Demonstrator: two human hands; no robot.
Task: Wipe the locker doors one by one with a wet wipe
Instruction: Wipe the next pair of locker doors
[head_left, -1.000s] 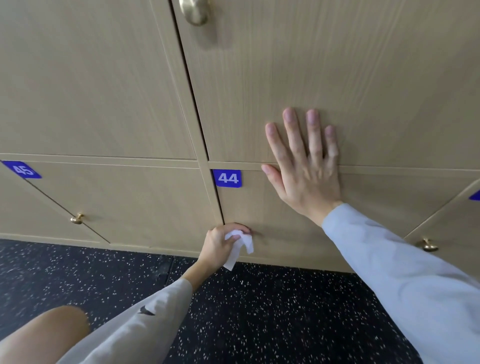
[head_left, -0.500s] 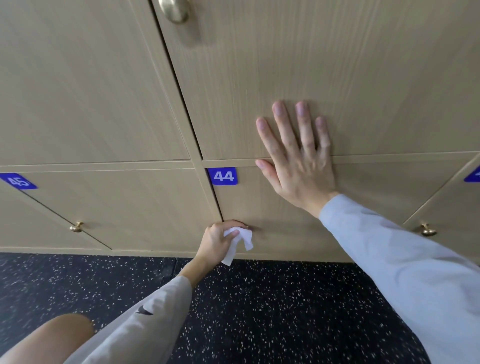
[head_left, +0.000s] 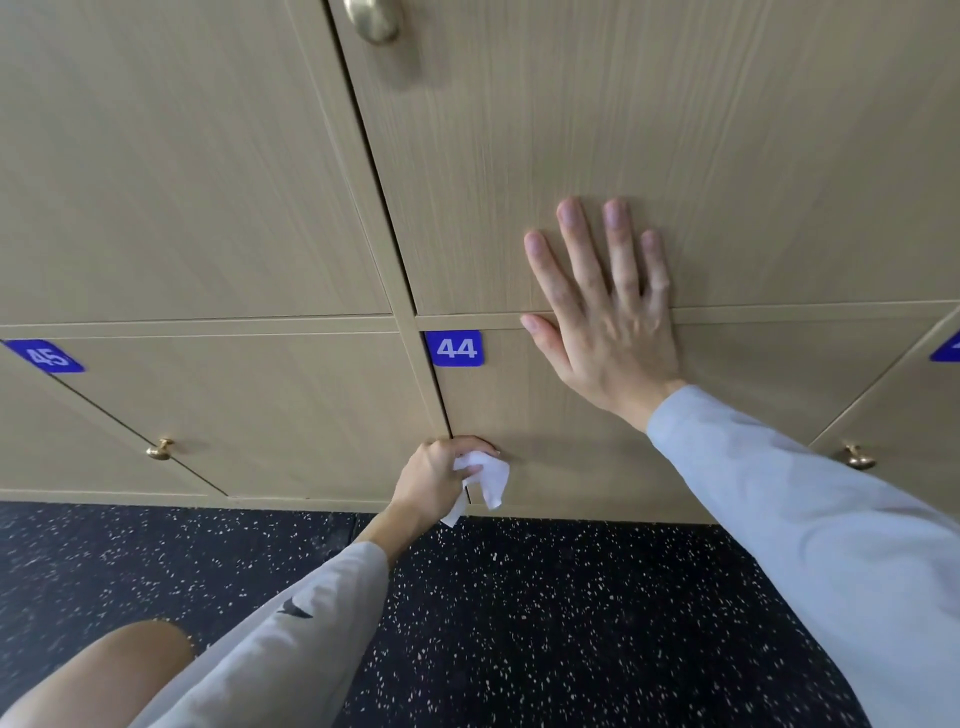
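Crouching low, the person grips the wipe (head_left: 485, 475) in curled left hand (head_left: 434, 478) fingers against door 44 (head_left: 566, 441), right hand (head_left: 608, 317) spread flat above, likely for balance.

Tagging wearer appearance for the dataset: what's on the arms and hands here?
Both hands are bare: no gloves, rings or watch visible on the left hand or right hand. Left sleeve is light grey with a small dark mark. Right sleeve is plain pale blue, ending at the wrist.
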